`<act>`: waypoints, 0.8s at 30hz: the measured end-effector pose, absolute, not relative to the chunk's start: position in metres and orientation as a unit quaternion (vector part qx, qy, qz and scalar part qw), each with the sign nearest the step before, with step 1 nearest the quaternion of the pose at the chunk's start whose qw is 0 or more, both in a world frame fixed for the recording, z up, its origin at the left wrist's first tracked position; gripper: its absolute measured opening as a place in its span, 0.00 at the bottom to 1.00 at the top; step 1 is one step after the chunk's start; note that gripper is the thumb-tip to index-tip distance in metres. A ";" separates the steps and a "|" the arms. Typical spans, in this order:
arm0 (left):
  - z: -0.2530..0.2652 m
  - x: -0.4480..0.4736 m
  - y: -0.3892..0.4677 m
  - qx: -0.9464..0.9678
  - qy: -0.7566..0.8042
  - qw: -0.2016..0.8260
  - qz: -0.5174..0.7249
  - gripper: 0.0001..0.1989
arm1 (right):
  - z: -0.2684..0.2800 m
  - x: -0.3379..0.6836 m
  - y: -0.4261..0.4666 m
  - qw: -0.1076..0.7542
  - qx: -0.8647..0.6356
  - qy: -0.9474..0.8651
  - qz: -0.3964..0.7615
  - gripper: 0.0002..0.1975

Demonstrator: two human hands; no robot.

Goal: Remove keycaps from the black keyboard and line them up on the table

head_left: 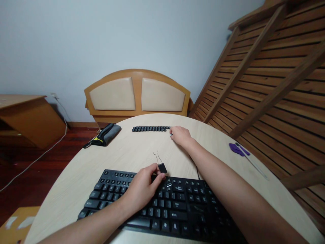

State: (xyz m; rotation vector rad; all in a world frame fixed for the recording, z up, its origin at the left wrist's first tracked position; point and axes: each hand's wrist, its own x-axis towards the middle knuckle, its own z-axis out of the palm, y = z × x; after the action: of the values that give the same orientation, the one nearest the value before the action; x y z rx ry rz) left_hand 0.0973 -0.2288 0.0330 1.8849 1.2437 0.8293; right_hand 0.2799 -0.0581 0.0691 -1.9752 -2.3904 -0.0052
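Note:
A black keyboard lies at the table's near side, its top rows partly stripped of keycaps. Over its upper edge, my left hand pinches a keycap puller with a black handle and two wire prongs pointing away from me. Farther back, removed keycaps stand lined up in two rows. At the right end of these rows is my right hand, fingers closed around a small keycap, mostly hidden by them.
On the round table, a dark folded cloth pouch lies at the left. A purple cloth and a thin brush-like stick lie at the right. Behind stand a padded headboard and wooden slats.

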 end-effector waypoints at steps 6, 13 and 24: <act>0.032 0.097 -0.229 0.728 0.487 0.358 0.323 0.07 | 0.064 0.280 -0.039 -0.005 -0.654 -0.756 -0.003 0.15; 0.034 0.098 -0.229 0.725 0.491 0.366 0.315 0.08 | 0.045 0.283 -0.023 0.036 -0.665 -0.746 -0.004 0.15; 0.034 0.099 -0.229 0.720 0.500 0.366 0.312 0.08 | 0.016 0.287 -0.020 0.155 -0.651 -0.743 -0.019 0.12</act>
State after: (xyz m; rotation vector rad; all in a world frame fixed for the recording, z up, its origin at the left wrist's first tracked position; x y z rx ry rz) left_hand 0.0987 -0.2290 0.0336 1.8508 1.2856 0.8007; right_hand 0.2865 -0.0199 0.0164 -1.8652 -2.1281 -0.0545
